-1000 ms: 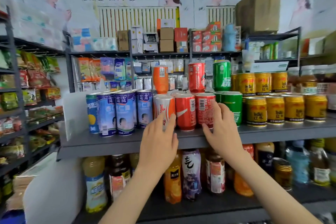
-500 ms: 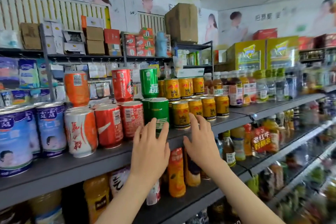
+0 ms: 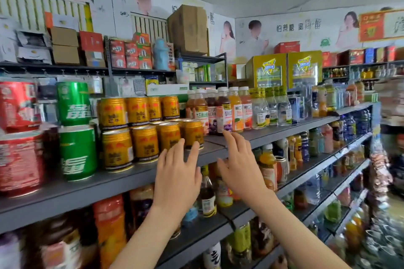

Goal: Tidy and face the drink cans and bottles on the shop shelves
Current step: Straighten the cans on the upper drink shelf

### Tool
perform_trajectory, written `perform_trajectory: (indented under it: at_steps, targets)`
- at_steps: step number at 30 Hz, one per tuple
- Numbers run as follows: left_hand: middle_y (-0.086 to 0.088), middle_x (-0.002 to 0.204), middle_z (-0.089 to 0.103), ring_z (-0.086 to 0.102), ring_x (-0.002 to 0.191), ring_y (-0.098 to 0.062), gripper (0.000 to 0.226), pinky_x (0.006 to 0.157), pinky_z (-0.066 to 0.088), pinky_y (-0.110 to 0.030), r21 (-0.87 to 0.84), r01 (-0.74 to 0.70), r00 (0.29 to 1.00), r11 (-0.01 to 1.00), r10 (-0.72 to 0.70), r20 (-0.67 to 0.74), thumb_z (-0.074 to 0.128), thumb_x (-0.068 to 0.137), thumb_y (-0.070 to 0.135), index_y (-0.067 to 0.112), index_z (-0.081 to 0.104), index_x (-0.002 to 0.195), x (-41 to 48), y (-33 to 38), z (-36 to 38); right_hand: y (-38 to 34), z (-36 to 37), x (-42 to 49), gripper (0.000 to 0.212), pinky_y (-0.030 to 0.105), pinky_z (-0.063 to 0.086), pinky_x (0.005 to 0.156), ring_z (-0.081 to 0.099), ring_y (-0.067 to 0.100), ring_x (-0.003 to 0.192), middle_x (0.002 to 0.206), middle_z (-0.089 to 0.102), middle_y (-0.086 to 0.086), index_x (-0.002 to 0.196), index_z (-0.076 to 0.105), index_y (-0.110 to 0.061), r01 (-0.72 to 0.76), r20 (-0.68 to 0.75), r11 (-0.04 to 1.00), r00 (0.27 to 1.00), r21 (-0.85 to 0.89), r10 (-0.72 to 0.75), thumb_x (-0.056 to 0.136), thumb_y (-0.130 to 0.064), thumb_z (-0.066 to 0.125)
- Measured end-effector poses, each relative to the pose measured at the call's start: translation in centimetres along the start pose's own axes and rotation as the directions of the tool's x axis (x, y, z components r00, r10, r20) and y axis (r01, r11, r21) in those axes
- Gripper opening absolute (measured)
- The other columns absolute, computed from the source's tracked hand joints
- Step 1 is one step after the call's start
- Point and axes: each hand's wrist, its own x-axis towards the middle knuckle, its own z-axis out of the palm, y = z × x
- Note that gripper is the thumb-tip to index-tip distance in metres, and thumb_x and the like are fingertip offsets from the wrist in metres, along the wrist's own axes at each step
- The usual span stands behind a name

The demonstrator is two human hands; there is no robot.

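Observation:
Gold cans (image 3: 145, 144) stand two tiers high on the grey shelf (image 3: 122, 179), with green cans (image 3: 77, 153) and red cans (image 3: 19, 161) to their left. To the right stands a row of juice bottles (image 3: 223, 113) with white caps. My left hand (image 3: 177, 179) is raised with fingers spread, just in front of the rightmost gold cans and holding nothing. My right hand (image 3: 240, 166) is also spread and empty, its fingertips near the base of the juice bottles.
Below the shelf, more bottles (image 3: 207, 194) fill a lower tier. Cardboard boxes (image 3: 188, 28) and small cartons sit on the top rack. Two yellow drink coolers (image 3: 286, 70) stand at the back. Further shelves of bottles (image 3: 349, 120) run off to the right.
The view has swung right along the shelf. Both hands moved rightwards from the red and green cans to the gold cans and juice bottles, staying spread and empty.

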Motion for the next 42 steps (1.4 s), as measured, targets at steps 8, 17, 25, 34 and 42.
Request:
perform_trajectory:
  at_steps: [8, 17, 25, 34, 42]
  targets:
    - [-0.022, 0.130, 0.052, 0.055, 0.112, -0.038, 0.060, 0.093, 0.046, -0.048, -0.061, 0.042, 0.998, 0.997, -0.040, 0.040, 0.071, 0.079, 0.032, 0.013, 0.052, 0.133, 9.5, 16.2, 7.9, 20.4, -4.4, 1.2, 0.064, 0.035, 0.038, 0.101, 0.039, 0.028, 0.127, 0.137, 0.042, 0.010, 0.144, 0.032, -0.006, -0.057, 0.051, 0.994, 0.997, -0.089, 0.062, 0.088, -0.019, 0.060]
    - [-0.018, 0.140, 0.042, 0.042, 0.126, -0.037, 0.059, 0.105, 0.033, -0.048, -0.079, 0.011, 0.996, 0.997, -0.004, 0.092, 0.055, 0.091, 0.033, 0.017, 0.035, 0.144, 19.0, 26.8, 18.1, 37.4, -4.6, 5.1, 0.063, 0.034, 0.030, 0.107, 0.030, 0.027, 0.133, 0.142, 0.035, 0.009, 0.146, 0.026, -0.006, -0.162, 0.072, 0.982, 0.983, -0.096, 0.169, 0.092, -0.024, 0.055]
    - [-0.014, 0.152, 0.018, 0.026, 0.136, -0.031, 0.066, 0.112, 0.023, -0.043, -0.081, 0.117, 0.986, 0.990, -0.107, 0.124, 0.039, 0.098, 0.038, 0.021, 0.002, 0.150, 27.2, 32.4, 28.2, 50.1, -1.3, 14.3, 0.068, 0.030, 0.032, 0.104, 0.033, 0.025, 0.133, 0.145, 0.033, 0.012, 0.147, 0.018, -0.007, -0.303, 0.185, 0.947, 0.942, 0.103, 0.281, 0.092, -0.020, 0.058]
    - [-0.007, 0.150, 0.028, 0.031, 0.135, -0.024, 0.066, 0.106, 0.030, -0.035, -0.211, 0.221, 0.967, 0.952, -0.186, 0.172, 0.043, 0.096, 0.039, 0.024, 0.008, 0.149, 31.8, 34.8, 33.9, 57.1, 3.8, 23.1, 0.084, 0.035, 0.038, 0.096, 0.041, 0.032, 0.130, 0.144, 0.038, 0.017, 0.147, 0.016, -0.007, -0.399, 0.382, 0.837, 0.889, 0.374, 0.253, 0.086, -0.035, 0.066]
    - [0.000, 0.140, 0.038, 0.035, 0.128, -0.018, 0.066, 0.101, 0.034, -0.031, -0.167, 0.487, 0.873, 0.857, -0.475, 0.110, 0.045, 0.095, 0.042, 0.019, 0.015, 0.148, 30.9, 36.8, 33.4, 60.0, 5.5, 23.4, 0.039, 0.025, 0.029, 0.048, 0.052, 0.023, 0.070, 0.073, 0.049, 0.000, 0.091, 0.044, -0.008, -0.259, 0.277, 0.890, 0.948, 0.376, 0.159, 0.082, -0.037, 0.069]
